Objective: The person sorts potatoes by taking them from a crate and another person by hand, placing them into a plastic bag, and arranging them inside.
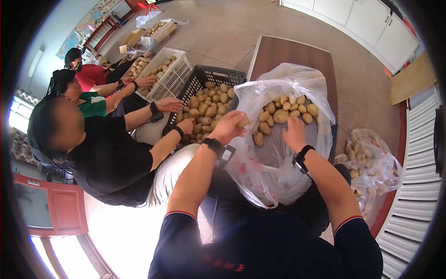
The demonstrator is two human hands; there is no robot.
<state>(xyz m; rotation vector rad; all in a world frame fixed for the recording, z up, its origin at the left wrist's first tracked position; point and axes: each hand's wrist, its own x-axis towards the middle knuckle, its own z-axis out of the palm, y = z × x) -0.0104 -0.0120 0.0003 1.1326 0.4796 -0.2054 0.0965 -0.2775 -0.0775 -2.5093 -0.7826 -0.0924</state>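
A potato [243, 122] sits in the fingers of my left hand [229, 128], which is closed on it above the left rim of a clear plastic bag [297, 74]. The bag lies open in front of me with several loose potatoes [281, 116] inside, mostly toward its far side. My right hand [294, 135] reaches into the bag with curled fingers at the near edge of those potatoes. Whatever its fingertips grip, if anything, is hidden. Left of the bag stands a black crate [218, 73] full of potatoes.
A person in black [107, 158] sits close at my left, hands over the black crate. Two more people sit beyond, near a white crate [182, 69]. Under the bag is a brown board [297, 51]. Bagged potatoes [367, 158] rest on the floor at right, beside a white radiator [411, 186].
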